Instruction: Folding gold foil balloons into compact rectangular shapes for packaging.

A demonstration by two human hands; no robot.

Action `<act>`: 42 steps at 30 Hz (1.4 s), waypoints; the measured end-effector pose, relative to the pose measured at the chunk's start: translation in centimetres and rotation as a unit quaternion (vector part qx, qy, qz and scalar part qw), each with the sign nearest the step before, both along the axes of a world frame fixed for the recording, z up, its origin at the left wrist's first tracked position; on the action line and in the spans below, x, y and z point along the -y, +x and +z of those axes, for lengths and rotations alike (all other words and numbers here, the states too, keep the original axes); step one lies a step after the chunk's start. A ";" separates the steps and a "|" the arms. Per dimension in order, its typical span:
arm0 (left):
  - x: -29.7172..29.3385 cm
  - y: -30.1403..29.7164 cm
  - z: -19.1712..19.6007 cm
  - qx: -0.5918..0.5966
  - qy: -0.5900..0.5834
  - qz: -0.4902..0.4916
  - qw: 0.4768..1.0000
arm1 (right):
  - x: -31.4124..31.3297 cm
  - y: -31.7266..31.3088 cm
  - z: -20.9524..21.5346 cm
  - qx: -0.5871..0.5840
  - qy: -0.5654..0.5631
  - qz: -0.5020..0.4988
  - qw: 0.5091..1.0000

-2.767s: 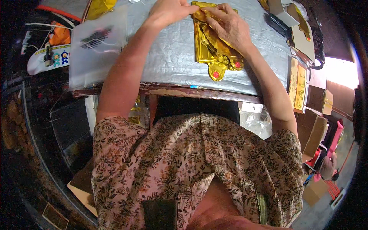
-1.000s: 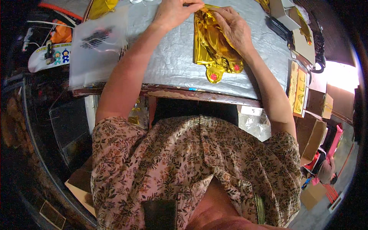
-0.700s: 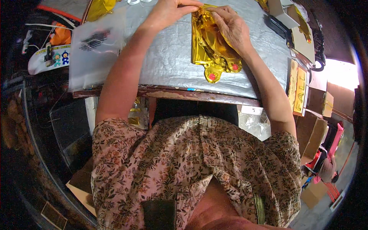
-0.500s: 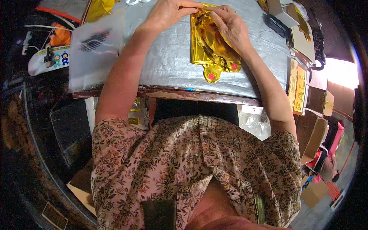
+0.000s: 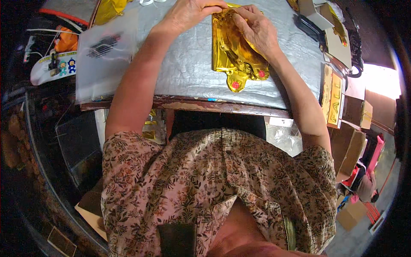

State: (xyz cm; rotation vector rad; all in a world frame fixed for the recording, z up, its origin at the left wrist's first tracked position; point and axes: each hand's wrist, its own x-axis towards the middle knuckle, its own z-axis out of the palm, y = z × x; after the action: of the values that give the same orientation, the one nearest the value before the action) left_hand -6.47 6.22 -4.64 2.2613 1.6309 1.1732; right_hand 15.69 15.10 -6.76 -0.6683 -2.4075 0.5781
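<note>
A shiny gold foil balloon, folded into a flat rectangle, lies on the silvery table cover. Two rounded tabs with red dots stick out at its near end. At its far left corner, my left hand pinches the foil edge between thumb and fingers. My right hand rests over the far right part, its fingers bent and pressed on the foil close to the left fingertips. The fingertips partly hide the far edge of the balloon.
Clear plastic bags lie at the table's left, with more gold foil beyond them. On the right are a black object, an open white box and a box with gold letter shapes. Cardboard boxes stand below right.
My left fingers have drawn in slightly at the balloon's far corner. My right hand stays nearly in place, its fingers shifted a little. The balloon lies as before.
</note>
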 end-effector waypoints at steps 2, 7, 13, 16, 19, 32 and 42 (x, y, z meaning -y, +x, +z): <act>0.2 -0.1 0.3 0.004 0.056 -0.033 0.998 | 0.0 0.0 -0.2 -0.008 0.007 0.002 1.000; 0.8 0.2 0.9 0.031 -0.029 0.018 0.999 | 0.3 0.2 0.8 0.028 -0.019 -0.001 0.999; 1.0 0.3 1.1 0.060 -0.058 0.054 0.995 | 0.4 0.4 2.0 -0.036 -0.157 0.072 0.984; 1.0 0.5 1.2 0.090 -0.090 0.069 0.989 | -0.2 0.4 0.7 -0.049 -0.066 0.061 0.995; 1.0 0.2 0.7 0.085 -0.062 0.065 0.992 | -0.1 0.5 0.7 -0.005 -0.017 0.053 0.998; 1.3 -0.4 1.2 0.109 -0.102 -0.005 0.989 | 0.1 0.5 0.4 0.052 0.117 0.063 0.990; 1.4 -0.5 1.6 0.125 -0.143 -0.009 0.982 | 0.2 0.4 0.6 0.067 0.135 0.062 0.987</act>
State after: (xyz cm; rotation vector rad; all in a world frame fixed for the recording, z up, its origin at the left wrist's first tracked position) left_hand -6.98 4.80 -3.03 1.8686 1.5636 1.0868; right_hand 16.06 14.86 -6.16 -0.4556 -2.6029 0.2551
